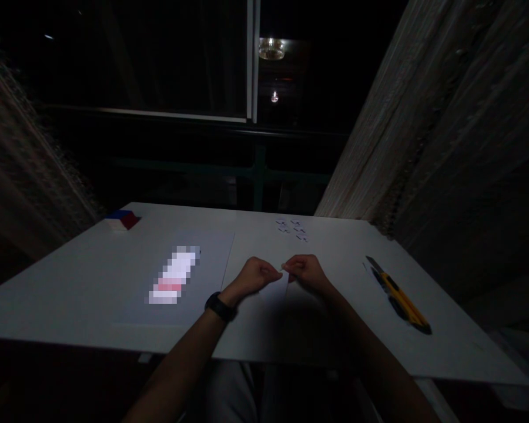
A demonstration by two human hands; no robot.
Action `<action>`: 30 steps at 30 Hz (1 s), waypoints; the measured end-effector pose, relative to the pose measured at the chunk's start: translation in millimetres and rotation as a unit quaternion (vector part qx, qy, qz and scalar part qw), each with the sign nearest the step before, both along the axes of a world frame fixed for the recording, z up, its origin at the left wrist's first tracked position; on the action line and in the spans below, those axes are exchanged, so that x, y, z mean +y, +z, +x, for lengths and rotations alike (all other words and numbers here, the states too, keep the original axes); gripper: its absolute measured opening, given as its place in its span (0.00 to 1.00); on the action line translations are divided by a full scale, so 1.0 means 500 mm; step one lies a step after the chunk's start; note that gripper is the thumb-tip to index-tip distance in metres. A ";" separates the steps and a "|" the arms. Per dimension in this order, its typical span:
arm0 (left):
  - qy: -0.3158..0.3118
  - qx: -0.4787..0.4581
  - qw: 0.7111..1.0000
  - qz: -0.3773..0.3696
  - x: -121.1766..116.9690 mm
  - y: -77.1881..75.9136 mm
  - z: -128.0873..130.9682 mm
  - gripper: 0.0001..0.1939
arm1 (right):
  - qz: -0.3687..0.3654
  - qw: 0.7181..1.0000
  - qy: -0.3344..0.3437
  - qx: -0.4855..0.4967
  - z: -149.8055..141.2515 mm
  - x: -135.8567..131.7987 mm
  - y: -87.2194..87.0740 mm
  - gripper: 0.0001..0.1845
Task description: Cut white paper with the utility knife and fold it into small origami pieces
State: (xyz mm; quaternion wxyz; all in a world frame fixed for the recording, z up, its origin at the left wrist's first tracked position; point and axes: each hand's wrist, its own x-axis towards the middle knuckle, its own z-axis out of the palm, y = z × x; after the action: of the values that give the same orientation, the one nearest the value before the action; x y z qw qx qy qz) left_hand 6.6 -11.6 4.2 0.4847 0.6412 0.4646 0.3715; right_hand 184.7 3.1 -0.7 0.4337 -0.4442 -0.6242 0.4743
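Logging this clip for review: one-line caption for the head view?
Both hands, left hand and right hand, pinch a small paper slip over a white table, utility knife at right.

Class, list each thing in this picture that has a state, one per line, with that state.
Paper strip: pinched at its top edge by both hands.
Left hand: fingers closed on strip.
Right hand: fingers closed on strip.
Utility knife: lying flat on table.
Small paper pieces: scattered, untouched.

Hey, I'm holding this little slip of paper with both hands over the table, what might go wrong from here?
The left hand and right hand pinch the paper at its top edge only, so it may tear or slip. The light is dim, so fine work may go off. The knife lies close by the right forearm; a sweep might knock it. The small paper bits could scatter.
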 end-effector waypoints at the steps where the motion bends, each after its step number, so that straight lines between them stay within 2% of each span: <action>1: 0.021 -0.010 1.000 0.004 0.001 0.001 0.001 0.16 | 0.001 1.000 -0.004 0.019 0.000 0.002 -0.001 0.21; 4: 0.110 -0.054 0.992 0.024 0.007 0.005 0.000 0.16 | -0.009 0.997 0.005 0.081 0.002 0.007 -0.004 0.26; 7: 0.189 -0.102 0.976 0.036 0.013 0.006 -0.005 0.17 | -0.049 0.992 0.050 0.109 0.000 0.006 -0.008 0.29; 12: 0.237 -0.132 0.961 0.044 0.020 0.001 -0.010 0.17 | -0.072 0.991 0.084 0.077 -0.018 -0.009 -0.014 0.23; 16: 0.247 -0.126 0.959 0.052 0.021 0.002 -0.011 0.17 | -0.086 0.990 0.099 0.045 -0.029 -0.019 -0.014 0.21; 21: 0.228 -0.139 0.963 0.042 0.013 0.013 -0.006 0.17 | -0.086 0.994 0.060 0.037 -0.035 -0.019 -0.014 0.20; 30: 0.205 -0.183 0.961 0.027 0.008 0.018 -0.003 0.18 | -0.092 0.994 0.043 0.049 -0.037 -0.016 -0.022 0.21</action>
State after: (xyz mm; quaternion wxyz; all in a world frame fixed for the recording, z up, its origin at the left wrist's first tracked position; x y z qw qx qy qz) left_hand 4.9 -7.7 13.3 0.4574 0.4662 0.4788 0.5867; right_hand 166.1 -4.7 -11.7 0.4003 -0.4309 -0.5746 0.5692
